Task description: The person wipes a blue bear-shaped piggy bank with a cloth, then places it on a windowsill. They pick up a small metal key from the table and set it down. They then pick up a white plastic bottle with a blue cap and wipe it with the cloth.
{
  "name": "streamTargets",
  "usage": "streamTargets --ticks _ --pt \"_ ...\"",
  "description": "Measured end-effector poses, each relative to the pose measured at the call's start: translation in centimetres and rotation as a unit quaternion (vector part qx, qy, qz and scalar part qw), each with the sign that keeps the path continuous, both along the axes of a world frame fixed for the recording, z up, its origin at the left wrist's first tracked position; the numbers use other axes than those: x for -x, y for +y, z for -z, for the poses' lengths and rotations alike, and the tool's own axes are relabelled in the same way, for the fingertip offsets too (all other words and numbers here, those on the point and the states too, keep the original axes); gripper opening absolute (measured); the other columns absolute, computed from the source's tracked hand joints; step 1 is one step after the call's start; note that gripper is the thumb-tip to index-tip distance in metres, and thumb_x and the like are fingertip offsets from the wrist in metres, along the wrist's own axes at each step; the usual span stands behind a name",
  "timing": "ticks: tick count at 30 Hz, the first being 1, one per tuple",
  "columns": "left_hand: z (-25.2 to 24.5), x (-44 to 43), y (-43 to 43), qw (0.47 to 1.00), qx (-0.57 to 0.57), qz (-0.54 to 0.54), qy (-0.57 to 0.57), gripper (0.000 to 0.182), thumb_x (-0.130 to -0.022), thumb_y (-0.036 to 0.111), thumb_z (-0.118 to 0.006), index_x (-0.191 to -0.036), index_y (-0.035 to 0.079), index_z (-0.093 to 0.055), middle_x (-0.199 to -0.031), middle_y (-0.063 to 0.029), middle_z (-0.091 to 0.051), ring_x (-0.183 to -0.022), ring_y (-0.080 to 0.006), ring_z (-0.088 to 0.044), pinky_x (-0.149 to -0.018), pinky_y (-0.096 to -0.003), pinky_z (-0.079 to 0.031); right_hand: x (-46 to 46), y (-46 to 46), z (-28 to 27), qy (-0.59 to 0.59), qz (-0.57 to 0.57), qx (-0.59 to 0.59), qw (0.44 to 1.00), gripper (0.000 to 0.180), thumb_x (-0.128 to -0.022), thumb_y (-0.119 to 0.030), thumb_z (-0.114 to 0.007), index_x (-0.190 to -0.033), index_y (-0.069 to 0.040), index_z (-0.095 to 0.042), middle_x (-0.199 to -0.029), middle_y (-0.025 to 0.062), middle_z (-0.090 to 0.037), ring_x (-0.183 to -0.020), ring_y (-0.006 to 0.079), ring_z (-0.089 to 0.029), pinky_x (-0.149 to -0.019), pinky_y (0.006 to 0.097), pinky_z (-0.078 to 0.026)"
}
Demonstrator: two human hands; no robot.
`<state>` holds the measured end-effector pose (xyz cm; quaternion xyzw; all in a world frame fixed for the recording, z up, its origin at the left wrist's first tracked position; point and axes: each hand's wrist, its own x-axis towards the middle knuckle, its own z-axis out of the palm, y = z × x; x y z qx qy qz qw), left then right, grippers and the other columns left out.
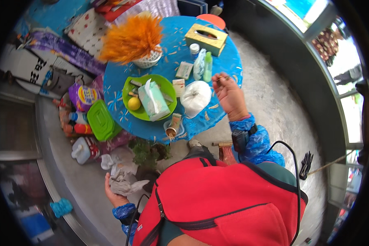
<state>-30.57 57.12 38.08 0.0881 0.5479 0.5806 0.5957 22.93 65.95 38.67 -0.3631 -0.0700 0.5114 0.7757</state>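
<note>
My left hand (116,196), low at the left beside my red apron, holds a crumpled greyish cloth or bag (126,183). My right hand (229,97) is raised by the right edge of the round table, its fingers curled around a small thin brownish item that is too small to name. Nearest to it on the table are a knotted white plastic bag (196,97), a light green spray bottle (208,67) and a clear plastic packet (199,65). Blue plastic sleeves cover both forearms.
The blue tablecloth (172,40) bears a green bowl (126,107) with a tissue pack and yellow fruit, orange plumes (135,38), a tissue box (206,37) and a toothpick holder (174,124). A green lidded box (101,118) and jugs stand left; a potted plant (146,152) is below.
</note>
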Motion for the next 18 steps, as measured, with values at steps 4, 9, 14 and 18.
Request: streamTargets --ticks 4,9,14,18 --pt "2.1 4.3 -7.8 0.996 -0.011 -0.084 -0.003 0.036 -0.101 0.030 -0.053 -0.119 0.002 -0.068 -0.125 -0.0163 -0.069 -0.113 -0.0329 -0.066 -0.096 -0.0485 -0.055 -0.8 2.4 -0.4 0.002 -0.030 -0.002 1.000 0.022 -0.102 -0.006 -0.056 -0.124 0.000 -0.054 -0.119 0.0125 -0.063 -0.111 0.0258 -0.064 -0.100 0.0359 -0.054" --pt "1.6 4.7 -14.3 0.980 0.041 -0.194 0.017 0.041 -0.102 0.029 -0.047 -0.124 0.000 -0.066 -0.121 -0.0164 -0.070 -0.108 -0.0331 -0.067 -0.096 -0.0485 -0.055 1.9 6.5 0.7 0.013 -0.185 -0.017 0.983 0.022 -0.104 -0.009 -0.056 -0.123 0.000 -0.055 -0.118 0.0117 -0.062 -0.110 0.0242 -0.063 -0.099 0.0358 -0.053" --pt "1.8 3.8 -18.4 0.979 0.021 -0.190 0.071 0.041 -0.101 0.029 -0.047 -0.122 0.000 -0.067 -0.119 -0.0162 -0.070 -0.106 -0.0317 -0.068 -0.095 -0.0464 -0.056 6.2 12.4 1.5 -0.098 -0.340 0.076 0.932 0.027 -0.103 -0.021 -0.060 -0.120 0.000 -0.059 -0.115 0.0098 -0.062 -0.109 0.0214 -0.060 -0.095 0.0340 -0.050" --pt "1.3 3.0 -19.9 0.969 0.052 -0.239 0.024 0.043 -0.101 0.030 -0.044 -0.122 0.000 -0.067 -0.120 -0.0166 -0.070 -0.107 -0.0319 -0.068 -0.095 -0.0465 -0.057 8.2 14.0 1.3 -0.309 -0.384 0.176 0.852 0.040 -0.101 -0.034 -0.061 -0.119 0.002 -0.061 -0.114 0.0122 -0.063 -0.107 0.0228 -0.057 -0.093 0.0367 -0.047"
